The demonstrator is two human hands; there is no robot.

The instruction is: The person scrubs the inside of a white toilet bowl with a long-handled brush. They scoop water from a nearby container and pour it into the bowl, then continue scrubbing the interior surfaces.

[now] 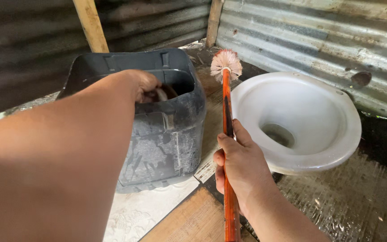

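My right hand [240,163] is closed around the orange handle of a toilet brush [226,107], whose pale bristle head points away, up near the rim of a white squat toilet bowl [337,130]. My left hand [142,85] reaches into the top opening of a dark grey plastic container [171,143] and grips a small scoop [163,93] inside it. The scoop is mostly hidden by my hand and the container's rim.
Corrugated metal sheets [310,36] form the walls, with wooden posts [90,24] at the back. The floor around the bowl is wet and dark [354,197]. A pale patterned tile [144,210] and a wooden board [189,222] lie below the container.
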